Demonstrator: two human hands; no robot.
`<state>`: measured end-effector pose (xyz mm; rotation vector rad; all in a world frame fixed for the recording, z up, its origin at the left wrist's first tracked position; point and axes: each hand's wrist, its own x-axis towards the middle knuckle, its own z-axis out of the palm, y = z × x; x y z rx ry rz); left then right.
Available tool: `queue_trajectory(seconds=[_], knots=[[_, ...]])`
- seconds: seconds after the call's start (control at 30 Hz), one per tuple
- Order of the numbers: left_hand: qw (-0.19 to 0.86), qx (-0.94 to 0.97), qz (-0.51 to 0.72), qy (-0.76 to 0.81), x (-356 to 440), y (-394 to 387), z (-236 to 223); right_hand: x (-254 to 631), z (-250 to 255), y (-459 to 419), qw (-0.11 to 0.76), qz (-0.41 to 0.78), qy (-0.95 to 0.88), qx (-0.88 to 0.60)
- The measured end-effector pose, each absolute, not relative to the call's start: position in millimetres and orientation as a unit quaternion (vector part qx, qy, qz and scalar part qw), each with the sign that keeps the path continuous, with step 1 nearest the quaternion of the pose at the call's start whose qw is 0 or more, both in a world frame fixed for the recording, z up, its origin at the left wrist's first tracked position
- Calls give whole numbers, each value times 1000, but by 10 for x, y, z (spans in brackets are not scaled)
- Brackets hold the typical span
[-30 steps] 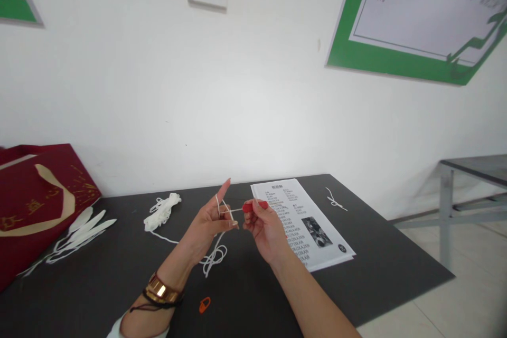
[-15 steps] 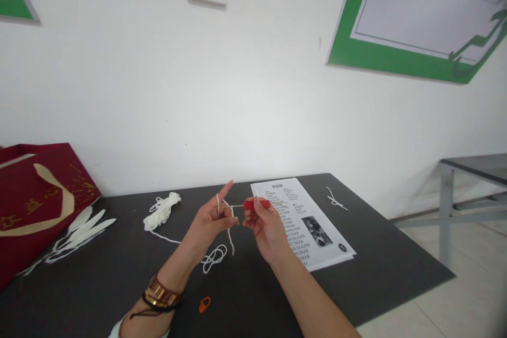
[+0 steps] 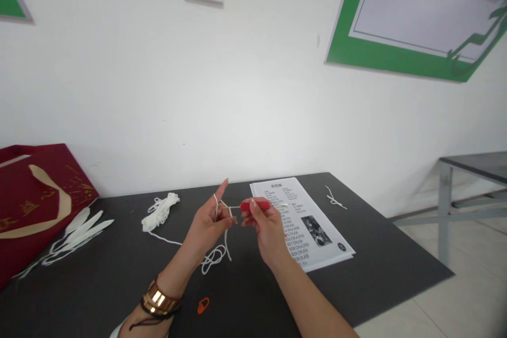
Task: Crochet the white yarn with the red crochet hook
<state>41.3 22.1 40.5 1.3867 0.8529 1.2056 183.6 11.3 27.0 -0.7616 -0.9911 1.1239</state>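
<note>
My right hand (image 3: 264, 224) is closed around the red handle of a crochet hook (image 3: 250, 205), whose metal shaft points left. Facing it, my left hand (image 3: 209, 219) pinches white yarn (image 3: 227, 243) between thumb and fingers, with the index finger raised and a strand looped round it. The hook's tip reaches the yarn at the left fingertips; how it passes through the loop is too small to tell. A short tail hangs below the pinch. Loose yarn coils lie beneath the left wrist, and a strand leads back to a white yarn bundle (image 3: 160, 212).
Printed sheets (image 3: 277, 195) lie right of my hands on the dark table (image 3: 380, 280). An orange stitch marker (image 3: 203, 305) is near the front. White leaf-shaped pieces (image 3: 85, 232) and a red bag (image 3: 39, 195) are at left. A small yarn piece (image 3: 336, 199) lies far right.
My right hand has turned slightly, so the hook's handle now lies more level and its far metal end shows. The yarn tail has swung a little. The whole view has shifted slightly.
</note>
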Motion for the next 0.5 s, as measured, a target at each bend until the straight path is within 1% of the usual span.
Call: queue_trajectory(seconds=[0.07,0.13,0.2,0.27,0.33,0.4,0.5], knots=[[516,564,522,378,428,226,399,1839,243,78,665,370,-523,-384],[535,532,542,370,434,225,410,1842,212,38,636,229,-624,-392],[602,481,551,320,421,216,438,1846,193,2,598,125,-707,-356],[694,421,527,251,386,202,474,1845,201,-24,585,88,-741,-318],[758,373,498,196,337,191,500,1838,231,-39,606,124,-723,-307],[792,343,480,160,292,188,509,1823,266,-41,637,220,-671,-308],[812,331,462,133,249,195,506,1802,297,-23,662,368,-583,-294]])
